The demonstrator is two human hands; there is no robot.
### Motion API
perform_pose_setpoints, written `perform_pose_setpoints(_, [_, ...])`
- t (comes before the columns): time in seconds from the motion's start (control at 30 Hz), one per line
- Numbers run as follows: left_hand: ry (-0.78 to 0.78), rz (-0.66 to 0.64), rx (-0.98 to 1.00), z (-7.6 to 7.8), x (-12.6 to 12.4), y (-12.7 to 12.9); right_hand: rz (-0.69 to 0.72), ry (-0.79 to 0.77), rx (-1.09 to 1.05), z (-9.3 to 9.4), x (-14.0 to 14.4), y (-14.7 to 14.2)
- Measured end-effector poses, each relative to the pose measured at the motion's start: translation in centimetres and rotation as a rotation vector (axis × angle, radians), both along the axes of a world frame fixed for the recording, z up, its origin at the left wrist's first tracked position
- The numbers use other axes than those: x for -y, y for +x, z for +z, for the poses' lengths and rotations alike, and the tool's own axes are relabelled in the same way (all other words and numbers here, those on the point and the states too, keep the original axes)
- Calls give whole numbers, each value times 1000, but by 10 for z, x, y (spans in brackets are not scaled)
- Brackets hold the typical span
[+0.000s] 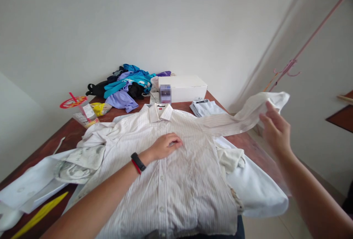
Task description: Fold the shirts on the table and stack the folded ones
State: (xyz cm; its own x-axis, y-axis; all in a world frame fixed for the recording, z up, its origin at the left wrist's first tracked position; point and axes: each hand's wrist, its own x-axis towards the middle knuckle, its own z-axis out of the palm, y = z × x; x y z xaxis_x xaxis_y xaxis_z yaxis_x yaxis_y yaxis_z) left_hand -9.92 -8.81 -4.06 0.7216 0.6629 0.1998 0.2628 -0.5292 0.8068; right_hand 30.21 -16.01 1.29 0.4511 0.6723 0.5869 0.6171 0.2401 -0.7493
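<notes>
A pale striped button-up shirt [190, 180] lies spread front side up, its collar at the far end. My left hand [165, 146] rests on the chest of the shirt, fingers loosely bent and gripping nothing; a dark wristband is on that wrist. Off to the right, my right hand [275, 127] is closed on the end of one sleeve [237, 119], which it holds up and stretched outward from the shoulder. The other sleeve [96, 133] lies bunched at the left. White fabric [256, 184] shows beneath the shirt's right side.
Behind are a heap of clothes [129, 81], a white box [183, 86] and a folded light garment [208, 108]. A plastic cup with a straw [84, 112] stands at left, near folded cloth [82, 161]. A pink rack [311, 36] stands right, beyond the wooden table [256, 150].
</notes>
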Motion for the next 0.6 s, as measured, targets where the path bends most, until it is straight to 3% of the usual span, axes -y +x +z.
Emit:
perform_pose_setpoints(0.07, [-254, 56, 178, -1, -6, -2, 123, -21, 271, 13, 13, -45])
perform_pose_setpoints(0.13, [-540, 118, 407, -1, -16, -8, 350, -57, 556, 14, 23, -87])
perform_pose_setpoints(0.23, [-917, 183, 677, 2, -34, -21, 614, -102, 817, -7, 30, -128])
perform_pose_setpoints(0.33, [-1144, 209, 755, 4, -46, -30, 720, -102, 879, -33, 36, -144])
perform_pose_setpoints(0.43, [-1148, 240, 696, 5, -45, -27, 783, -71, 850, -42, 47, -148])
perform_pose_setpoints(0.6, [-785, 152, 357, 20, -30, -26, 911, -42, 750, -22, 66, -153])
